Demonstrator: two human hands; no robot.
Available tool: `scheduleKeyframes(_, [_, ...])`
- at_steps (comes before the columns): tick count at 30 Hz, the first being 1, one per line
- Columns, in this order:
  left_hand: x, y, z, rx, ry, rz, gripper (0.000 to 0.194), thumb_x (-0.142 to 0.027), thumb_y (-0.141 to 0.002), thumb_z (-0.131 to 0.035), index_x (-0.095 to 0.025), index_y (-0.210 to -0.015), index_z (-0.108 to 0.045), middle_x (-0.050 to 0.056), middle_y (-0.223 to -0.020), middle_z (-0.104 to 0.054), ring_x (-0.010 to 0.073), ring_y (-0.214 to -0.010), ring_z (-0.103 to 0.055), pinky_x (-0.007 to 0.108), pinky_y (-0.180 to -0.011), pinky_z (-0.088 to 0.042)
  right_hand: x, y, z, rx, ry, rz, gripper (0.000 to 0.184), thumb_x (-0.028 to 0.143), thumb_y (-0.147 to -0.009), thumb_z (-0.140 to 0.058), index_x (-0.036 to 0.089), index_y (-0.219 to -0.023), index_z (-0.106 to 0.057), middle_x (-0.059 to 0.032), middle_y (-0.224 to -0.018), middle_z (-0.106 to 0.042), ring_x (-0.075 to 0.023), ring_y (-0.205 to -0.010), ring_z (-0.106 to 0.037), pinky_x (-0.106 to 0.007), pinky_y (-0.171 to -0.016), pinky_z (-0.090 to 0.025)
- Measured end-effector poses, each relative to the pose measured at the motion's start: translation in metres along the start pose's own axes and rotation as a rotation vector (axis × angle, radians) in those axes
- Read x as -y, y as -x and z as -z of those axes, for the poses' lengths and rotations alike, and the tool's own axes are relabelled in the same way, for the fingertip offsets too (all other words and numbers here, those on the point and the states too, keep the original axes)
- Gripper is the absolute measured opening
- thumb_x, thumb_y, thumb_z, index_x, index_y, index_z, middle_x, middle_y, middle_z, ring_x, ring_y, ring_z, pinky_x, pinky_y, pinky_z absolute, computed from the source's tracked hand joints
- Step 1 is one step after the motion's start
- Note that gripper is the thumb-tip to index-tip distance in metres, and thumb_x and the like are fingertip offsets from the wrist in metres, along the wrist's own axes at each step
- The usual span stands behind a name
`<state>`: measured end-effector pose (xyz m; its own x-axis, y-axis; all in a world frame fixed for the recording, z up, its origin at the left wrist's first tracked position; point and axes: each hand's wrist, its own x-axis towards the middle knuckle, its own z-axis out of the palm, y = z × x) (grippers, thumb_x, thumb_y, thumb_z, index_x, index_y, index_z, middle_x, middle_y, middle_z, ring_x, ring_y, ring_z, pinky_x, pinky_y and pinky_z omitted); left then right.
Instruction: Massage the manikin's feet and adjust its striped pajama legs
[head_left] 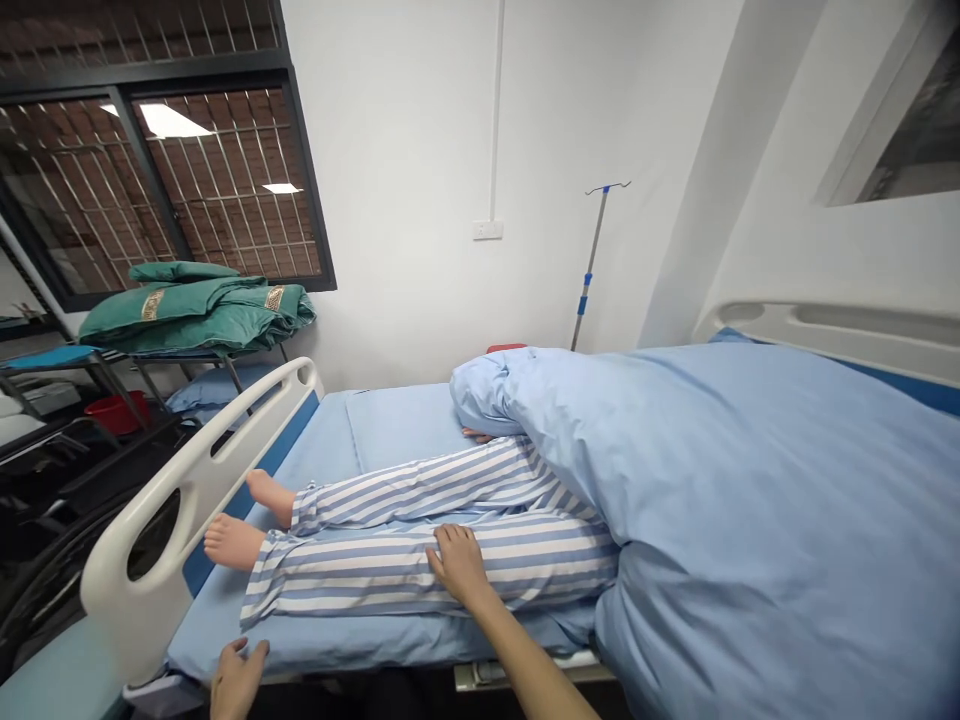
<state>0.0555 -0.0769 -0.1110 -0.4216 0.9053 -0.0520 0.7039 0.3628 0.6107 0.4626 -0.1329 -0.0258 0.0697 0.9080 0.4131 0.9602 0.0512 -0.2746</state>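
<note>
On a bed lies a figure, probably a care manikin, in blue-and-white striped trousers (360,580). Its bare feet (234,542) point toward the footboard. My right hand (460,565) rests palm down on the nearer trouser leg around the knee, fingers laid on the cloth and holding nothing. At the near edge of the mattress, below the trouser cuff, my left hand (237,680) is empty with thumb and fingers apart. A light blue quilt (720,460) is bunched over the figure's upper body and hides it. One of the figure's hands (477,435) peeks out from under the quilt.
The white footboard (154,525) rises at the left end and the headboard (862,335) at the right. An IV pole (596,245) stands behind the bed. Folded green bedding (199,310) lies on a stand at the left, with a red bucket (118,412) nearby.
</note>
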Motion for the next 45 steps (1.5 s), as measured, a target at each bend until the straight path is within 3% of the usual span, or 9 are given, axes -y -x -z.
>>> scheduleKeyframes(3, [-0.011, 0.014, 0.005, 0.06, -0.034, 0.046, 0.053, -0.049, -0.069, -0.044, -0.015, -0.11, -0.052, 0.014, -0.089, -0.064, 0.0332, -0.099, -0.061, 0.041, -0.086, -0.049, 0.0, 0.001, 0.0, -0.017, 0.014, 0.011, 0.019, 0.031, -0.084, -0.052, 0.02, -0.099, -0.058, -0.0072, -0.096, -0.061, -0.0217, -0.093, -0.053, -0.034, -0.087, -0.035])
scheduleKeyframes(5, [-0.02, 0.016, 0.01, 0.077, -0.082, -0.005, 0.054, -0.047, -0.073, -0.041, -0.016, -0.115, -0.051, 0.014, -0.092, -0.063, 0.0331, -0.105, -0.058, 0.043, -0.088, -0.047, -0.001, 0.002, -0.001, -0.028, 0.018, 0.015, 0.021, 0.031, -0.085, -0.051, 0.019, -0.1, -0.058, -0.0082, -0.097, -0.061, -0.0224, -0.094, -0.052, -0.035, -0.088, -0.035])
scheduleKeyframes(8, [-0.035, 0.011, 0.019, 0.038, -0.15, -0.154, 0.052, -0.042, -0.076, -0.038, -0.018, -0.12, -0.051, 0.015, -0.104, -0.058, 0.032, -0.11, -0.054, 0.044, -0.089, -0.046, -0.001, 0.003, -0.005, -0.045, 0.024, 0.024, 0.022, 0.03, -0.085, -0.05, 0.017, -0.102, -0.058, -0.0096, -0.099, -0.06, -0.0234, -0.095, -0.051, -0.037, -0.089, -0.034])
scheduleKeyframes(14, [-0.066, -0.023, 0.025, -0.086, -0.266, -0.586, 0.046, -0.03, -0.077, -0.038, -0.016, -0.118, -0.054, 0.015, -0.128, -0.051, 0.0268, -0.122, -0.044, 0.04, -0.102, -0.037, -0.002, 0.005, -0.009, -0.064, 0.025, 0.032, 0.023, 0.029, -0.086, -0.048, 0.016, -0.102, -0.057, -0.0101, -0.101, -0.06, -0.0241, -0.098, -0.05, -0.039, -0.092, -0.033])
scheduleKeyframes(18, [-0.087, -0.051, 0.019, -0.044, -0.349, -0.725, 0.051, -0.019, -0.075, -0.039, -0.016, -0.124, -0.051, 0.011, -0.132, -0.051, 0.024, -0.129, -0.039, 0.038, -0.109, -0.029, -0.003, 0.005, -0.01, -0.063, 0.022, 0.033, 0.022, 0.03, -0.086, -0.048, 0.017, -0.101, -0.057, -0.01, -0.1, -0.059, -0.0239, -0.097, -0.05, -0.039, -0.091, -0.034])
scheduleKeyframes(23, [-0.101, -0.062, -0.002, 0.117, -0.558, -0.615, 0.06, -0.014, -0.072, -0.039, -0.011, -0.131, -0.047, 0.013, -0.141, -0.043, 0.0266, -0.135, -0.03, 0.043, -0.11, -0.026, -0.002, 0.005, -0.012, -0.077, 0.036, 0.025, 0.021, 0.03, -0.085, -0.048, 0.017, -0.1, -0.057, -0.0099, -0.1, -0.059, -0.0241, -0.097, -0.05, -0.038, -0.091, -0.034])
scheduleKeyframes(28, [-0.102, -0.046, -0.016, 0.14, -0.672, -0.613, 0.067, -0.015, -0.073, -0.041, -0.015, -0.139, -0.038, 0.01, -0.148, -0.032, 0.0279, -0.138, -0.02, 0.05, -0.109, -0.022, -0.001, 0.004, -0.013, -0.081, 0.055, 0.026, 0.021, 0.029, -0.084, -0.049, 0.017, -0.1, -0.058, -0.0097, -0.099, -0.06, -0.0234, -0.096, -0.05, -0.037, -0.091, -0.033])
scheduleKeyframes(40, [-0.113, -0.034, 0.006, 0.297, -0.627, -0.561, 0.068, -0.026, -0.076, -0.041, -0.019, -0.143, -0.031, 0.006, -0.152, -0.024, 0.0288, -0.139, -0.016, 0.056, -0.106, -0.021, 0.004, 0.004, -0.01, -0.086, 0.108, 0.045, 0.023, 0.029, -0.085, -0.048, 0.018, -0.101, -0.059, -0.0084, -0.097, -0.06, -0.0212, -0.095, -0.05, -0.034, -0.089, -0.033])
scheduleKeyframes(45, [-0.108, -0.039, 0.007, 0.151, -0.456, -0.623, 0.054, -0.026, -0.077, -0.044, -0.018, -0.13, -0.048, 0.01, -0.144, -0.039, 0.0307, -0.132, -0.029, 0.051, -0.104, -0.028, 0.005, 0.005, -0.01, -0.082, 0.115, 0.045, 0.024, 0.029, -0.085, -0.047, 0.018, -0.102, -0.059, -0.0081, -0.098, -0.061, -0.0212, -0.097, -0.05, -0.034, -0.09, -0.033])
